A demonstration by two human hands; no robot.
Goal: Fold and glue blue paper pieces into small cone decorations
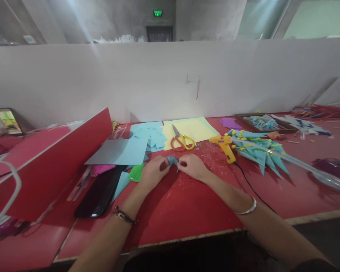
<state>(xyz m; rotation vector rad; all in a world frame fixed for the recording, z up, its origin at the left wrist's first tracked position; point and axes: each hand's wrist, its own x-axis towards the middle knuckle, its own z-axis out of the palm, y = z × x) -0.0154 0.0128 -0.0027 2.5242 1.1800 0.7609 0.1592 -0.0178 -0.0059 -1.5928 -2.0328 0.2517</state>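
Observation:
Between my two hands, just above the red tabletop point(187, 211), is a small folded piece of blue paper point(172, 160). My left hand point(155, 170) pinches its left side, and my right hand point(194, 167) pinches its right side; the fingertips partly cover it. Right behind it lie scissors point(181, 142) with one red-orange and one yellow handle. Near my left wrist rests a bright green item point(136, 173). To the right of my right hand a yellow glue gun point(225, 146) lies on its side with a black cord.
Blue cone-shaped paper pieces point(260, 153) with yellow tips are piled at right, crossed by a clear tube. Blue paper scraps point(151, 138) and yellow sheets point(206, 128) lie behind. A black phone point(100, 192) and an upright red panel point(62, 166) stand left. A white partition point(147, 75) closes the back.

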